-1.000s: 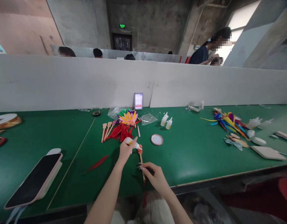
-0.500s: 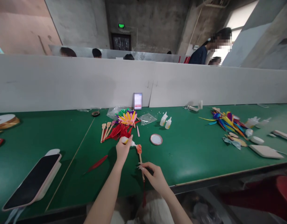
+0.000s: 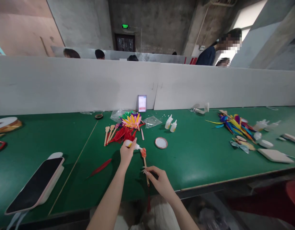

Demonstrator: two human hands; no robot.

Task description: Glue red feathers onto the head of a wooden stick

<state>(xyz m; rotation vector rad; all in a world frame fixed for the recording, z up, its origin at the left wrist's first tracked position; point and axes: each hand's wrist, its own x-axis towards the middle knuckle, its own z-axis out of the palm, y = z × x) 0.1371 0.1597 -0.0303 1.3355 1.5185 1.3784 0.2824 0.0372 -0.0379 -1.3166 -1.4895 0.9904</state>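
My left hand (image 3: 127, 152) is closed round a small white glue bottle (image 3: 136, 146), tilted so its nozzle points right. The nozzle tip meets or nearly meets the red-orange head of a wooden stick (image 3: 144, 154). My right hand (image 3: 157, 177) pinches that stick by its lower shaft between thumb and fingers. A dark red tassel (image 3: 148, 199) hangs from the stick's near end, past the table edge. Just beyond my left hand lie red feathers (image 3: 123, 134) and several pale wooden sticks (image 3: 106, 135). A single red feather (image 3: 100, 167) rests left of my left forearm.
On the green table, two glue bottles (image 3: 173, 126) stand behind a round white lid (image 3: 161, 142). Coloured feathers (image 3: 236, 126) lie at right. A large phone-like slab (image 3: 35, 183) sits at left. A lit phone (image 3: 142, 103) leans against the white partition (image 3: 90, 86).
Both hands hold nearly the same pose, the bottle still at the stick's head. The whole view has shifted very slightly.
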